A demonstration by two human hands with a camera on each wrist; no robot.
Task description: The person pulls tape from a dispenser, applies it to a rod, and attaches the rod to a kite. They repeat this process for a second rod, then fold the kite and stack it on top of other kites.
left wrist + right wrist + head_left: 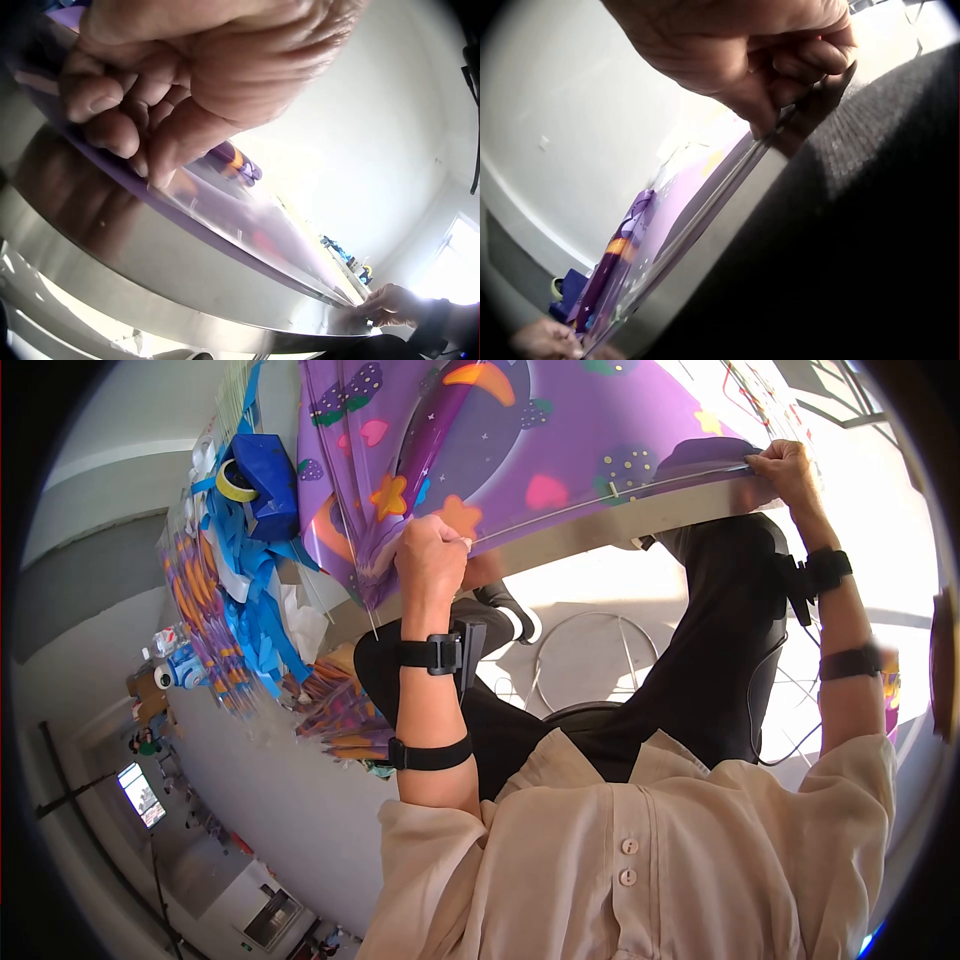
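Observation:
A purple kite printed with stars, hearts and berries lies spread over a metal tabletop. Along its near edge runs a thin pale rod. My left hand pinches this edge near the gathered left corner, thumb against fingertips in the left wrist view. At the far right end of the same edge, my right hand pinches the rod and film between thumb and curled fingers. Between both hands the edge is stretched fairly straight. A rolled purple part of the kite stands up from the sheet in the right wrist view.
The shiny metal table edge runs just above the person's knees. On the left are a blue tape dispenser with a yellow tape roll, blue strips and stacked orange-purple printed bundles. A round stool frame shows below.

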